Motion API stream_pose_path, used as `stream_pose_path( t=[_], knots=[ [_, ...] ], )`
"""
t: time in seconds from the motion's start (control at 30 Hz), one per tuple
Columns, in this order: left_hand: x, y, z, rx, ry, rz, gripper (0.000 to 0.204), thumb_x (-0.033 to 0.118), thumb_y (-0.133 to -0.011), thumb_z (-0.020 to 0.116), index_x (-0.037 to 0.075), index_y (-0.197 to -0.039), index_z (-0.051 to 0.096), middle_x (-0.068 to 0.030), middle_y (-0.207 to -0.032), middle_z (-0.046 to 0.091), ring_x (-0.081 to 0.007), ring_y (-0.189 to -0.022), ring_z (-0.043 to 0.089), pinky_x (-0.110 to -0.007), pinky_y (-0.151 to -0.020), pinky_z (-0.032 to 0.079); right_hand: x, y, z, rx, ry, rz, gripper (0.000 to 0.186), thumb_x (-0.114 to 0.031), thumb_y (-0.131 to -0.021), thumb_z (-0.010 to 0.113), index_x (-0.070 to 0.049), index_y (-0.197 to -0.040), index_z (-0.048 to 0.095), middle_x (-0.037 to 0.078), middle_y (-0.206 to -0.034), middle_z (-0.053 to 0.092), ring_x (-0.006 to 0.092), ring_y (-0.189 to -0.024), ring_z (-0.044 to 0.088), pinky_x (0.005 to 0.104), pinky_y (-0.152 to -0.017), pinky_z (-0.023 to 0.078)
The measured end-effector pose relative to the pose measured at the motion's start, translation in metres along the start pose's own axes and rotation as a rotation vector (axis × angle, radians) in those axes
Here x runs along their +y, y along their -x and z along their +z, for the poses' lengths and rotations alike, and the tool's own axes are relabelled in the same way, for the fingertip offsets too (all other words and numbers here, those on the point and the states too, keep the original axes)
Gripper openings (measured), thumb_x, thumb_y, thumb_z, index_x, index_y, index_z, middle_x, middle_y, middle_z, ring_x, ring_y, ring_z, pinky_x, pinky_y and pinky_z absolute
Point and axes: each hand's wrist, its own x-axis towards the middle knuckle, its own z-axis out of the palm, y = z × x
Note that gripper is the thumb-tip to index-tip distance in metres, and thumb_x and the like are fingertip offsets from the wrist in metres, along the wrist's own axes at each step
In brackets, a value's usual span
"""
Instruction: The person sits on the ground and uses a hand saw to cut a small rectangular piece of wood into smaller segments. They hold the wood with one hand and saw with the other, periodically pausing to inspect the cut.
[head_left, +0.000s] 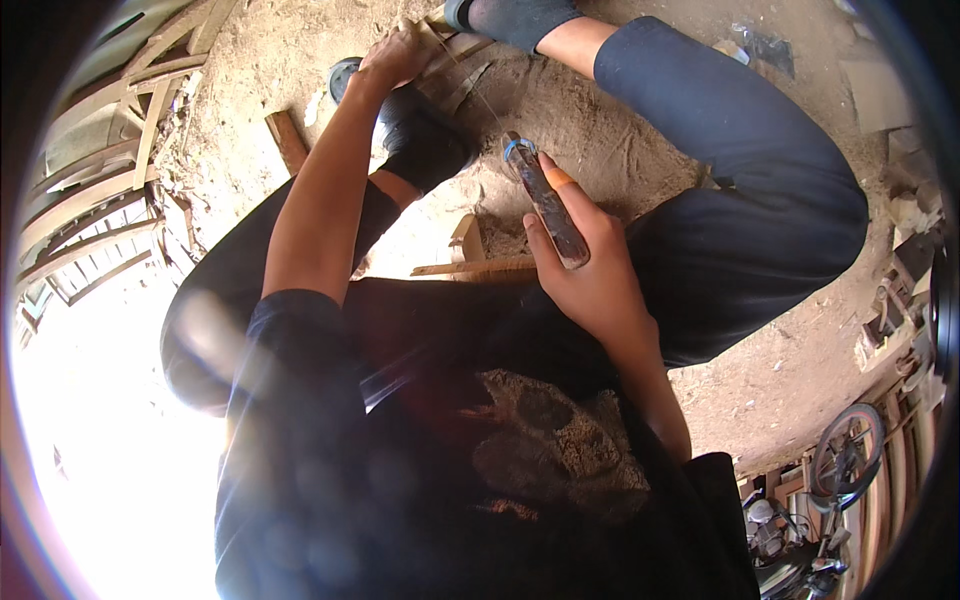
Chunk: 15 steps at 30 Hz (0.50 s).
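My right hand [590, 260] is wrapped around the dark, worn handle [550, 210] of a long thin-bladed tool. A blue band circles the handle's far end, and an orange wrap shows on one finger. From there the narrow blade [478, 92], seen almost edge-on, runs up and left toward my left hand [398, 55]. That hand grips a piece of wood [455, 50] on the ground between my feet; its fingertips are partly hidden. Beside the wood are my left shoe [425, 130], dark, and my right shoe [520, 20], at the top edge.
Wooden offcuts lie near my legs, among them a short block [287, 140] and a strip [475, 268]. Wooden frames [100, 190] lean at the left. Scrap wood [905, 270] is piled at the right, with a wheel [848, 450] below. Bare soil [640, 130] covers the ground.
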Motion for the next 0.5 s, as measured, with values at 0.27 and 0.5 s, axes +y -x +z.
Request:
stream_pose_path(
  t=[0.27, 0.5],
  knots=[
    [0.024, 0.003, -0.012, 0.000, 0.009, -0.008, 0.075, 0.054, -0.090, 0.052, -0.007, -0.133, 0.038, -0.0308, -0.126, 0.054, -0.0414, -0.118, 0.055, -0.049, -0.098, 0.045, -0.006, 0.015, -0.004, -0.019, 0.021, 0.020, 0.056, -0.003, -0.087, 0.057, 0.001, -0.141, 0.040, 0.030, -0.099, 0.064, 0.0423, -0.094, 0.065, 0.0408, -0.075, 0.052],
    [0.017, 0.010, -0.028, -0.093, 0.136, -0.110, 0.074, 0.051, -0.092, 0.049, -0.006, -0.136, 0.036, -0.0314, -0.131, 0.050, -0.0409, -0.119, 0.055, -0.048, -0.099, 0.045, -0.008, 0.046, 0.002, 0.023, 0.017, -0.006, 0.052, -0.004, -0.089, 0.056, 0.002, -0.138, 0.042, 0.030, -0.104, 0.062, 0.0403, -0.098, 0.064, 0.0390, -0.078, 0.052]
  ],
)
